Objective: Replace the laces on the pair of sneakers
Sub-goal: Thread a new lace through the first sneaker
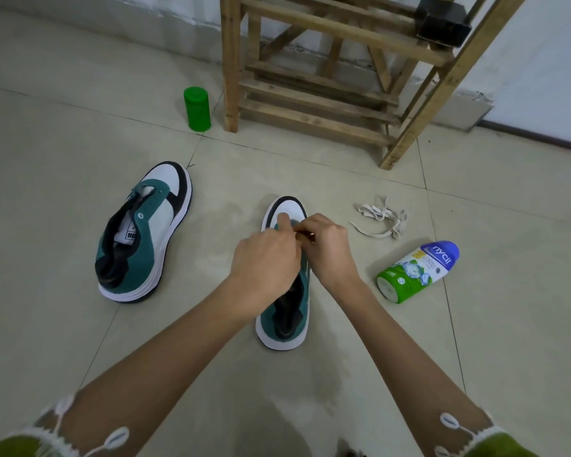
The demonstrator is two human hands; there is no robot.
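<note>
Two green, white and black sneakers stand on the tiled floor. The left sneaker [145,232] has no lace and lies apart from my hands. The right sneaker [285,308] sits in the middle, toe pointing away. My left hand [266,258] and my right hand [327,249] are both over its eyelet area, fingers curled and meeting near the toe end. They pinch something small there, apparently a lace end, mostly hidden by the fingers. A loose pile of cream laces [381,217] lies on the floor to the right of the shoe.
A powder bottle [416,270] lies on its side at the right, close to the lace pile. A green lidded jar [197,108] stands beside a wooden rack [314,80] against the far wall. A tiled floor [63,133] spreads all around.
</note>
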